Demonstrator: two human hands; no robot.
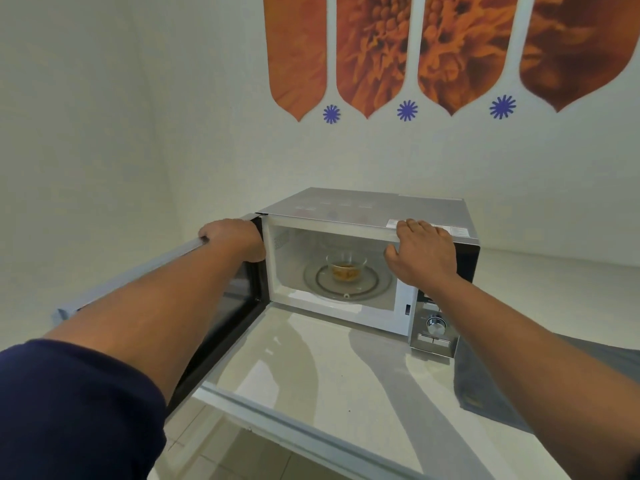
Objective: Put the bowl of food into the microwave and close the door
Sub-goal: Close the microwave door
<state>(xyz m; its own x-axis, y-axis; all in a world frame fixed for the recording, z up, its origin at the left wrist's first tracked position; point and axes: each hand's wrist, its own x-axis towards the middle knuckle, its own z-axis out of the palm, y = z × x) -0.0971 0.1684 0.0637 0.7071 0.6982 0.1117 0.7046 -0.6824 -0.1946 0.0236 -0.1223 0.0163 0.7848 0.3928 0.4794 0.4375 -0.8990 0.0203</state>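
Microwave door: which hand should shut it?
Probably the left hand: it already grips the open microwave door's top edge. The right hand rests on the microwave, bracing it.

Two bare forearms seen from the wearer's own viewpoint: the left hand [232, 237] extends from a dark navy sleeve [76, 407] pushed up near the elbow, while the right hand [424, 252] and forearm appear uncovered, without rings, watch or bracelets
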